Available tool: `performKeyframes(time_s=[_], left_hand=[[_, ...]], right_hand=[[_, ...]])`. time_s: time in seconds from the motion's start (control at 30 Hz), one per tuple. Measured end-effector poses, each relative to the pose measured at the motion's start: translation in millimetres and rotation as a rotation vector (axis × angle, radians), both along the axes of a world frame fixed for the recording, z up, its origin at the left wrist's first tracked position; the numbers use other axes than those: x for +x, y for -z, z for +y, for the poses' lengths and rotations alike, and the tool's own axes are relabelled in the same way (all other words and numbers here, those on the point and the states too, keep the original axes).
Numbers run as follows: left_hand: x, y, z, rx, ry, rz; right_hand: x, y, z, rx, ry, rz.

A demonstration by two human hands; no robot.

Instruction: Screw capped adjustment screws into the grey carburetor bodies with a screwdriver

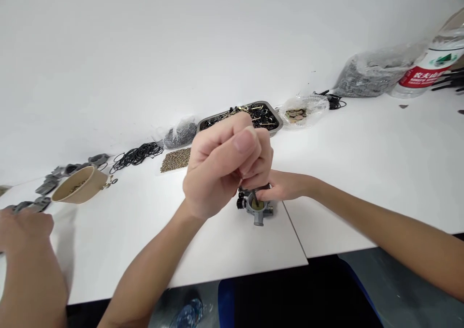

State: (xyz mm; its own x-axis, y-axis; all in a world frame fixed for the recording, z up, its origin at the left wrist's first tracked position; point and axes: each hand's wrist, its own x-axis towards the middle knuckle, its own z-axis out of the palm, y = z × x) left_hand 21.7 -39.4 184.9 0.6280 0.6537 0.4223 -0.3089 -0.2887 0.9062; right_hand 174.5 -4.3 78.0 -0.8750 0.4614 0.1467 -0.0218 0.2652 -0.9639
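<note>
My left hand is closed in a fist, raised over the middle of the table. A thin dark shaft comes down below the fist into the round opening of a grey metal part; whatever handle it has is hidden by the fingers. The part lies on the white table, with black fittings on its left side and a yellowish disc inside its opening. My right hand reaches in from the right behind the fist. Its fingers touch the far side of the metal part, and some are hidden.
Along the wall stand a metal tray of black and brass pieces, bagged parts, a water bottle, black rings, brass beads and a beige bowl. Another person's hand is at the left.
</note>
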Motion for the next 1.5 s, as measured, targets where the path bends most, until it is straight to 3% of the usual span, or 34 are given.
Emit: performKeyframes(time_s=[0.13,0.2,0.27,0.4,0.5,0.77,0.97,1.17,1.3,1.5], left_hand=[[-1.0,4.7,2.5,0.004,0.164,-0.069],[0.6,6.4,2.8,0.017,0.187,-0.092],[4.1,8.1,0.4,0.013,0.055,-0.091],[13.3,14.2,-10.6,0.071,-0.339,-0.132],[17.3,19.3,-17.9,0.156,-0.454,-0.166],[13.1,21.1,-16.3,0.166,-0.301,-0.224],[9.4,19.1,-1.2,0.127,0.018,-0.213],[4.3,16.6,10.2,0.003,0.197,-0.212],[2.4,15.0,11.7,-0.075,0.121,-0.198],[11.6,17.9,-7.7,-0.014,-0.097,-0.282]], right_hand=[[-0.6,4.2,3.9,-0.026,-0.001,-0.028],[-1.1,4.9,4.3,-0.043,0.004,-0.026],[-1.2,5.2,3.8,-0.044,0.007,0.002],[-0.2,6.3,2.3,-0.018,0.028,0.028],[0.2,6.2,1.6,0.029,0.043,0.016],[1.1,9.9,6.0,0.039,0.025,-0.014],[-0.7,16.1,11.8,-0.022,-0.037,0.053],[-2.0,13.7,11.8,-0.046,-0.055,0.077],[-1.2,12.8,8.3,-0.009,-0.034,0.064],[-2.4,22.4,8.9,0.002,0.075,-0.031]])
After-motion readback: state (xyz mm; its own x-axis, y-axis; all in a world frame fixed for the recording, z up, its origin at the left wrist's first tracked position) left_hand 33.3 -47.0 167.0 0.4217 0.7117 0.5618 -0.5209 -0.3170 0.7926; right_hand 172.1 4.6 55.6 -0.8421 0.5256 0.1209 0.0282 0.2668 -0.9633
